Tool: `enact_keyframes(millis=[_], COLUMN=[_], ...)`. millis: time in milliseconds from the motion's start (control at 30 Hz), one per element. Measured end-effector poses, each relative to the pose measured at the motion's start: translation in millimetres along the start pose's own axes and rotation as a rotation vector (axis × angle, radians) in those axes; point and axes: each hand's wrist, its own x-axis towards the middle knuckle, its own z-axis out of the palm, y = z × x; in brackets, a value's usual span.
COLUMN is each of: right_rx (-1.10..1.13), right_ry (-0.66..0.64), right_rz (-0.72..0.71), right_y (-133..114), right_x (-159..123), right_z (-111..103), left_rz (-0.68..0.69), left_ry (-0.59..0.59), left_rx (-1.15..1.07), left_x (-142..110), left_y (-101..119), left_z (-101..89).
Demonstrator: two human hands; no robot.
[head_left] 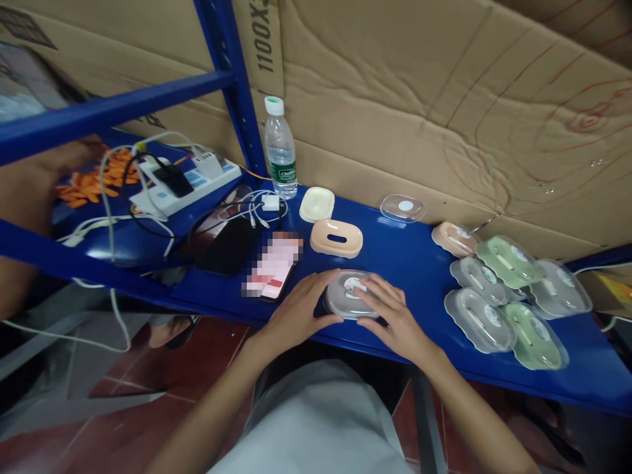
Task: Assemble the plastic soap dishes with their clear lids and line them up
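A grey oval box with a clear lid and a round white sticker (pixel 340 303) sits at the front edge of the blue table, between my two hands. My left hand (pixel 302 308) curves around its left side, thumb low at the front and fingers along the far side. From the right, my right hand (pixel 395 316) lays its fingers over the lid near the sticker, with its thumb at the front edge. Just beyond the box are a peach oval piece with a slot (pixel 323 242) and a cream oval dish (pixel 316 204). A loose clear lid (pixel 390 208) lies farther back.
Several lidded boxes in grey, green and peach (pixel 478 319) are grouped at the right. On the left are a phone (pixel 276 266), a water bottle (pixel 280 148), cables and a power strip (pixel 197 187). Another person's arm (pixel 29 191) is behind the blue frame (pixel 113 99), near orange pieces (pixel 101 178).
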Motion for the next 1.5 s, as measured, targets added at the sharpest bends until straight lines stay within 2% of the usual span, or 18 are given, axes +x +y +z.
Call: enact_keyframes(millis=[100,267,533,833,1100,1300,1400,1500], right_rx=[-0.031,-0.090,-0.116,-0.127,-0.139,-0.184,-0.176,-0.187], right_ry=[-0.006,0.010,-0.048,0.001,-0.082,-0.029,-0.029,0.009], right_rz=[0.057,-0.055,-0.086,-0.062,-0.100,-0.113,-0.090,0.015], right_y=[2,-2,-12,-9,-8,-7,0,23], right_x=[-2,-6,6,-1,10,12,6,-4], right_z=[3,3,-13,5,-17,-8,-9,-19], left_rz=[-0.007,0.006,-0.036,-0.005,-0.001,-0.014,-0.003,-0.014], left_ry=[0.010,0.003,0.017,0.016,0.043,0.055,0.041,0.035], left_rx=[0.007,0.014,-0.034,-0.004,-0.009,0.001,0.025,0.066], left_x=[-1,-1,-2,-1,-1,-2,-4,-4], left_y=[0,0,-5,-2,-6,-6,-4,-1], left_z=[0.1,0.6,1.0,1.7,2.0,4.3,3.4,0.3])
